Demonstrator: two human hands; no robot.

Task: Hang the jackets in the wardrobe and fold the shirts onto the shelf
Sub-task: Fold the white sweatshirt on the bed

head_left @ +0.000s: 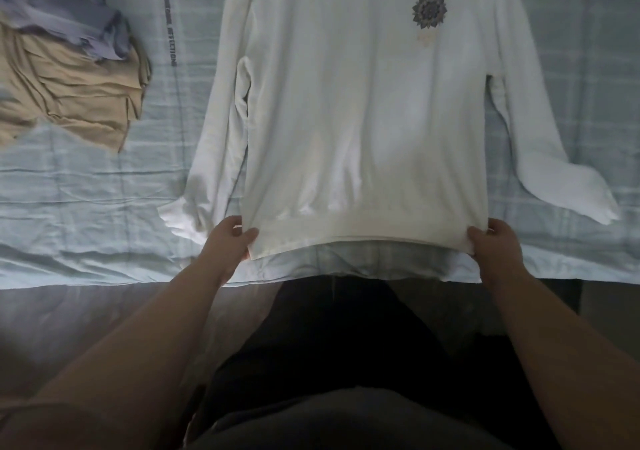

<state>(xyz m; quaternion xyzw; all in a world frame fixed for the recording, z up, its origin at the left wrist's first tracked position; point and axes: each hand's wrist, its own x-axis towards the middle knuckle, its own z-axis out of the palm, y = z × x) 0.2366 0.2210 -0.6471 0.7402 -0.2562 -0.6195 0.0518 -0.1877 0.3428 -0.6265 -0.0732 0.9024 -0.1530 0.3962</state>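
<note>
A white long-sleeved shirt (pixel 363 110) with a dark flower emblem on the chest lies spread flat on the bed, both sleeves down along its sides. My left hand (pixel 230 241) pinches the shirt's lower left hem corner. My right hand (pixel 495 245) pinches the lower right hem corner. The hem is lifted slightly off the bedsheet between my hands. The shirt's collar is cut off by the top of the view.
A pale blue checked bedsheet (pixel 86 207) covers the bed. At the far left lies a crumpled beige garment (pixel 69 96) with a grey-purple garment (pixel 62 9) on top. The bed's near edge runs just below my hands, with floor beyond.
</note>
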